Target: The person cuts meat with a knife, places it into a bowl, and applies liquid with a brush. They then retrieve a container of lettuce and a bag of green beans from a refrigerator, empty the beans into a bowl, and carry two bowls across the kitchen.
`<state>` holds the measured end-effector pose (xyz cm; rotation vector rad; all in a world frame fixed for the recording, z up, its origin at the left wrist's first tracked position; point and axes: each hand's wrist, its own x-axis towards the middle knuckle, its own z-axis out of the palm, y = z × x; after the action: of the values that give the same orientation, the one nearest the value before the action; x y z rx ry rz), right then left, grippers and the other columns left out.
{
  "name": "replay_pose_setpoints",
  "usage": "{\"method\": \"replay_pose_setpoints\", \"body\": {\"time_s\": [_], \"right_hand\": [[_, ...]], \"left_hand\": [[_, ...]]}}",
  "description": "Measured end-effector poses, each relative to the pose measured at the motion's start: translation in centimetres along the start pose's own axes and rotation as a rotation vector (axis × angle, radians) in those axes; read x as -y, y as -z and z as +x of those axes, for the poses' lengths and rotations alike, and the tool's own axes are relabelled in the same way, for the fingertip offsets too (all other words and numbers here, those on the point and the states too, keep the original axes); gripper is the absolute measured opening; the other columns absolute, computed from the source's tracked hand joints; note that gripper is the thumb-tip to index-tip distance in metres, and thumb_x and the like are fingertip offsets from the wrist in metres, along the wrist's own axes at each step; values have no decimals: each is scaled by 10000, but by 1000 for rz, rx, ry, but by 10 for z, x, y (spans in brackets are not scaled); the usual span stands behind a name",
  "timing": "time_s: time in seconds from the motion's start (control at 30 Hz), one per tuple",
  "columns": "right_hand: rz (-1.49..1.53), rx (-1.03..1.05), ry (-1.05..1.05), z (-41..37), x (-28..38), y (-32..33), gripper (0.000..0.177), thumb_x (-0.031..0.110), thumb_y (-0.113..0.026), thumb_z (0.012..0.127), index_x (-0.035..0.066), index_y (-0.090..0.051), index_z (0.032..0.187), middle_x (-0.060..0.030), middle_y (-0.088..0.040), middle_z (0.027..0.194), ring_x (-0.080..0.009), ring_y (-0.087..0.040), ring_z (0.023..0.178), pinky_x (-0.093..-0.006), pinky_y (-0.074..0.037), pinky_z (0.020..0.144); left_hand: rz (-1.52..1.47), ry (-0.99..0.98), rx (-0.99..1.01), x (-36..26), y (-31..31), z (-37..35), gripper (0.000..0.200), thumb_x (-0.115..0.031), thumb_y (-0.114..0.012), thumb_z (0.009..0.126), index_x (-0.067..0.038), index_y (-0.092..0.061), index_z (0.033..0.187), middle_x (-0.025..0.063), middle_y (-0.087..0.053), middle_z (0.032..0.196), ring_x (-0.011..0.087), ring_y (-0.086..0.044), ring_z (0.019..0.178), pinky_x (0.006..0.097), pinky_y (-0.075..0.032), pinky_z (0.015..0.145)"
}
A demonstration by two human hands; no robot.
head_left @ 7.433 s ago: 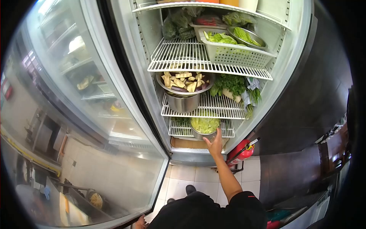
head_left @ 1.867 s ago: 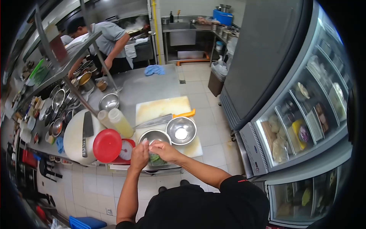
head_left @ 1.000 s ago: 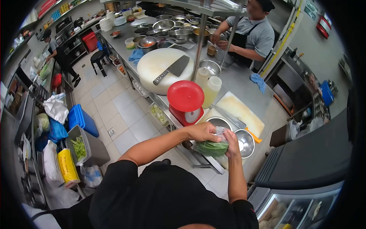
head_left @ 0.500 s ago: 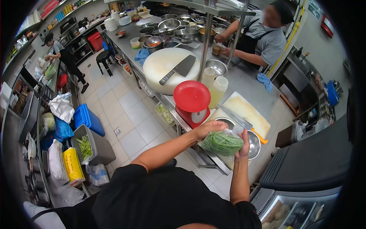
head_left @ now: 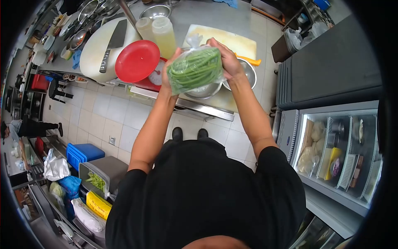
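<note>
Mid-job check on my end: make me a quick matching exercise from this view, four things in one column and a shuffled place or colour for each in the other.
1. Bag of long green vegetables
2. Cleaver
3. Scale pan
4. Grey bin

A. Red
B. Next to the blue plastic container
C. Held between the left hand and right hand
D. Lying on the round white board

Pairs: 1-C, 2-D, 3-A, 4-B
</note>
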<state>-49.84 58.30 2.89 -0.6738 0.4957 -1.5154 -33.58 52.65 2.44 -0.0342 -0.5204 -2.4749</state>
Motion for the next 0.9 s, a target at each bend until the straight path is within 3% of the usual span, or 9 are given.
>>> {"method": "replay_pose_setpoints", "body": {"time_s": [0.07,0.13,0.23,0.33,0.53,0.67,0.73,0.9], "right_hand": [[-119,-141,49,4,0,-4,245,246,-459,957,75,-514,791,16,-522,719,-54,-493,636,-211,-444,600],[-147,-125,66,6,-8,9,203,230,-489,943,77,-549,824,24,-551,732,-47,-521,651,-201,-455,613],[-146,-238,43,3,-19,12,159,226,-566,901,77,-606,935,16,-615,773,-54,-578,673,-196,-476,622],[-137,-380,-23,-2,-26,-2,167,230,-572,891,71,-606,930,10,-610,766,-61,-576,671,-200,-476,621],[-224,-374,-43,-5,-40,19,181,233,-569,880,61,-604,923,3,-608,763,-76,-579,657,-217,-480,615],[-236,-270,-43,-5,-29,8,192,239,-569,876,57,-601,927,1,-608,763,-77,-578,658,-210,-477,617],[-256,-308,-75,-6,-25,2,192,234,-562,874,54,-610,917,-1,-608,758,-79,-575,662,-206,-469,624],[-329,-377,-28,-3,-41,17,216,215,-541,874,18,-629,884,-17,-616,751,-84,-573,653,-220,-462,620]], "left_hand": [[-49,17,6,-2,6,1,401,-294,-401,956,53,-587,1034,171,-648,962,241,-647,814,344,-530,746],[14,39,-144,-1,8,1,399,-290,-403,955,56,-589,1021,167,-650,951,237,-646,819,340,-526,753],[35,71,-204,6,36,-1,350,-263,-439,930,41,-597,1002,155,-655,921,226,-644,792,320,-523,732],[30,124,-255,6,36,-8,303,-240,-475,896,22,-607,973,138,-659,884,213,-641,754,309,-521,701],[173,177,-412,12,45,-16,283,-245,-475,901,0,-605,953,112,-656,849,186,-639,735,299,-524,661],[266,-34,-364,11,32,-14,224,-233,-470,916,-34,-576,915,72,-633,807,145,-629,693,266,-516,626],[262,-102,-210,9,31,-12,211,-226,-487,908,-34,-573,902,69,-629,797,147,-627,682,265,-514,617],[266,-84,-362,11,30,-13,217,-218,-505,893,-19,-590,886,77,-632,791,146,-620,655,262,-507,591]]}}
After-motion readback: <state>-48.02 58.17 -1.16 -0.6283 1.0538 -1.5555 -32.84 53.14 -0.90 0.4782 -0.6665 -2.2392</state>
